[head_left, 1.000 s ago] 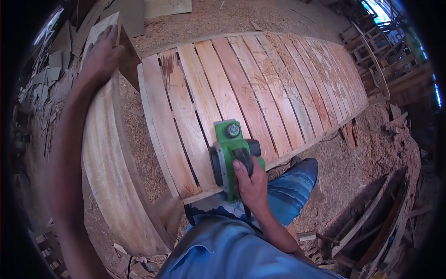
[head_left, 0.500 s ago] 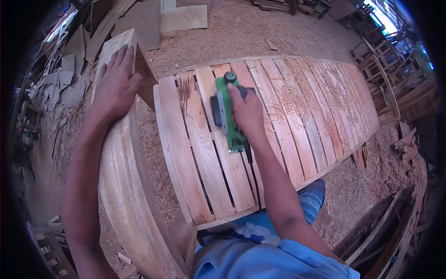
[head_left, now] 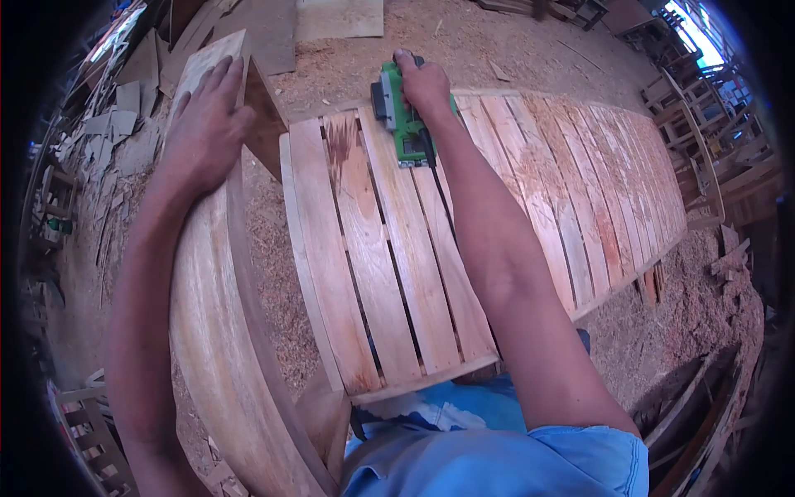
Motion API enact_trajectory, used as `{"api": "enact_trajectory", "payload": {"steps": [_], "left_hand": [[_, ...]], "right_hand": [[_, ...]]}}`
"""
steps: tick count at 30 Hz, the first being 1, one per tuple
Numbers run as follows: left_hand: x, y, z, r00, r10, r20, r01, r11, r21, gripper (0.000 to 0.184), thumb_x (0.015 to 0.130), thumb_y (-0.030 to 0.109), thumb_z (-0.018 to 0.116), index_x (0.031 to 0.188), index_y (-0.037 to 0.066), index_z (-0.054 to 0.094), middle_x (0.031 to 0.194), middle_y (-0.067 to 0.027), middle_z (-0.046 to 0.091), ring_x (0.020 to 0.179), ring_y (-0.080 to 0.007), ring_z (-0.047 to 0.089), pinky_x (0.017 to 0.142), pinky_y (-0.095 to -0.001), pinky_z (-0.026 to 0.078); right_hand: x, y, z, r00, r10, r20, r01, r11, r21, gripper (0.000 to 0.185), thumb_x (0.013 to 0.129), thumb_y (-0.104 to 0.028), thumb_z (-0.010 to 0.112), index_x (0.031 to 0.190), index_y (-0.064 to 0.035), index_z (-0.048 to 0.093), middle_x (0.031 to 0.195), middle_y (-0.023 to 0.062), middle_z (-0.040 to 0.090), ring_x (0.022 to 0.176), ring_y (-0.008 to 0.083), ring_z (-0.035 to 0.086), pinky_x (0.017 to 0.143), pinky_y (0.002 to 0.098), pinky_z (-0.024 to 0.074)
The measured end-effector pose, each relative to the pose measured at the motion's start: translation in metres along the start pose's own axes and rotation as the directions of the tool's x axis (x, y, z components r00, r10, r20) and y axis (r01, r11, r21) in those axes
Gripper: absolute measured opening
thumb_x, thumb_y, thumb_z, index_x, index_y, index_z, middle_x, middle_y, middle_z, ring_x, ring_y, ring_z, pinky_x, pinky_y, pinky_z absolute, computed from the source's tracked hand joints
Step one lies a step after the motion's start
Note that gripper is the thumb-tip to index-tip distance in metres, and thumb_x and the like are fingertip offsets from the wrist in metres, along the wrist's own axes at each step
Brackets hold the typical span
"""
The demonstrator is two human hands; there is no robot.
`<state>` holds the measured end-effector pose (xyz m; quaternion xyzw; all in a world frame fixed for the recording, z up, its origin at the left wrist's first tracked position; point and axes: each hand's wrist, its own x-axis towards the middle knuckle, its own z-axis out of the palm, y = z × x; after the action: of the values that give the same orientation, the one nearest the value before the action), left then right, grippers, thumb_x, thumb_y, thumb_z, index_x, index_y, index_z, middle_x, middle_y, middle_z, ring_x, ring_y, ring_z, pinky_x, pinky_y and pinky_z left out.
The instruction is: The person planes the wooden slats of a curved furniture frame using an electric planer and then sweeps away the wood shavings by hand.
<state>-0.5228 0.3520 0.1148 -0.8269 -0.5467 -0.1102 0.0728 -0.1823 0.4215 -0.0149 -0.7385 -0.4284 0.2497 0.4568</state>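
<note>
My right hand (head_left: 424, 85) grips a green electric planer (head_left: 406, 132) by its handle, at the far edge of a slatted wooden bench seat (head_left: 431, 319). The tool lies over the slats with its front end past the far rim, and a black cord (head_left: 443, 192) runs back from it beneath my forearm. My left hand (head_left: 211, 124) lies on top of a broad curved wooden board (head_left: 203, 273) at the seat's left end, fingers stretched out and holding nothing. One slat near the left has a dark rough patch (head_left: 341, 141).
Wood shavings (head_left: 571, 157) are scattered over the right part of the seat and across the ground. Flat board offcuts (head_left: 339, 18) lie beyond the far edge. Wooden frames (head_left: 691, 124) stand at the far right, and scrap pieces (head_left: 116, 124) are heaped at the left.
My right hand has pushed the planer away from my body, from mid-seat to the far edge, with the arm stretching out. My left hand stays on the curved board.
</note>
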Motion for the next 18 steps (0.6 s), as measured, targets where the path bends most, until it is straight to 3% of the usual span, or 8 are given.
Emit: {"api": "enact_trajectory", "payload": {"steps": [1,5,8,11,12,14,17,18], "left_hand": [[-0.001,0.002,-0.001,1.000,0.002,0.008,-0.002,1.000,0.001,0.078,0.105,0.029,0.047,0.178,0.008,0.028,0.185,-0.0159,0.027,0.172,-0.0310,0.022,0.141,-0.0478,0.013],[0.007,-0.003,0.003,1.000,0.010,-0.004,-0.010,1.000,-0.003,0.078,0.106,0.030,0.047,0.178,0.007,0.029,0.186,-0.0162,0.027,0.172,-0.0315,0.022,0.140,-0.0487,0.014],[0.007,-0.001,0.000,1.000,0.017,0.013,-0.017,1.000,0.026,0.077,0.106,0.030,0.048,0.177,0.006,0.030,0.185,-0.0168,0.027,0.172,-0.0318,0.023,0.140,-0.0484,0.014],[0.014,-0.015,0.011,0.998,0.059,-0.008,-0.059,0.998,0.013,0.076,0.107,0.029,0.049,0.177,0.006,0.031,0.185,-0.0178,0.027,0.172,-0.0318,0.022,0.140,-0.0475,0.015],[0.017,-0.022,0.018,0.997,0.073,-0.022,-0.073,0.997,-0.005,0.077,0.107,0.030,0.050,0.177,0.007,0.030,0.186,-0.0158,0.026,0.173,-0.0317,0.020,0.139,-0.0547,0.016],[0.020,-0.027,0.021,0.997,0.078,-0.019,-0.078,0.997,-0.011,0.077,0.107,0.030,0.049,0.177,0.007,0.030,0.186,-0.0156,0.026,0.173,-0.0320,0.020,0.139,-0.0536,0.015],[0.024,-0.039,0.026,0.993,0.113,-0.016,-0.113,0.993,-0.036,0.077,0.107,0.030,0.049,0.177,0.006,0.030,0.186,-0.0162,0.025,0.173,-0.0326,0.019,0.140,-0.0520,0.014],[0.026,-0.043,0.028,0.992,0.128,-0.016,-0.128,0.991,-0.047,0.077,0.106,0.030,0.049,0.177,0.006,0.030,0.186,-0.0165,0.025,0.173,-0.0328,0.019,0.140,-0.0515,0.013]], "right_hand": [[-0.011,-0.001,-0.008,0.999,0.039,0.018,-0.039,0.999,0.006,0.088,0.103,-0.072,0.063,0.077,0.0106,0.078,0.076,0.0287,0.076,0.092,0.0427,0.081,0.098,0.0524,0.0585],[-0.099,0.029,-0.049,0.998,0.053,0.030,-0.049,0.993,-0.105,0.087,0.102,-0.072,0.063,0.090,0.0119,0.078,0.088,0.0322,0.077,0.097,0.0469,0.079,0.095,0.0542,0.0585],[-0.243,0.049,-0.108,0.992,0.120,0.041,-0.117,0.991,-0.069,0.079,0.104,-0.068,0.065,0.110,0.0098,0.077,0.104,0.0359,0.077,0.101,0.0508,0.076,0.090,0.0561,0.0575],[-0.382,0.069,-0.167,0.986,0.163,0.015,-0.162,0.985,-0.056,0.060,0.106,-0.052,0.069,0.116,0.0066,0.074,0.093,0.0243,0.074,0.088,0.0380,0.075,0.081,0.0486,0.0569],[-0.422,0.073,-0.183,0.978,0.209,0.013,-0.208,0.977,-0.041,0.054,0.107,-0.047,0.070,0.119,0.0055,0.073,0.089,0.0205,0.074,0.084,0.0337,0.075,0.078,0.0461,0.0567],[-0.486,0.071,-0.212,0.933,0.360,0.025,-0.360,0.932,0.036,0.043,0.108,-0.037,0.073,0.119,0.0039,0.072,0.080,0.0120,0.071,0.071,0.0226,0.072,0.068,0.0399,0.0561],[-0.523,0.074,-0.232,0.924,0.382,0.006,-0.382,0.922,0.068,0.037,0.108,-0.033,0.074,0.113,0.0031,0.071,0.071,0.0056,0.066,0.059,0.0136,0.065,0.056,0.0346,0.0514],[-0.522,0.075,-0.231,0.925,0.381,-0.011,-0.379,0.922,0.077,0.037,0.108,-0.034,0.075,0.112,0.0032,0.070,0.070,0.0060,0.066,0.058,0.0143,0.065,0.056,0.0349,0.0511]]}}
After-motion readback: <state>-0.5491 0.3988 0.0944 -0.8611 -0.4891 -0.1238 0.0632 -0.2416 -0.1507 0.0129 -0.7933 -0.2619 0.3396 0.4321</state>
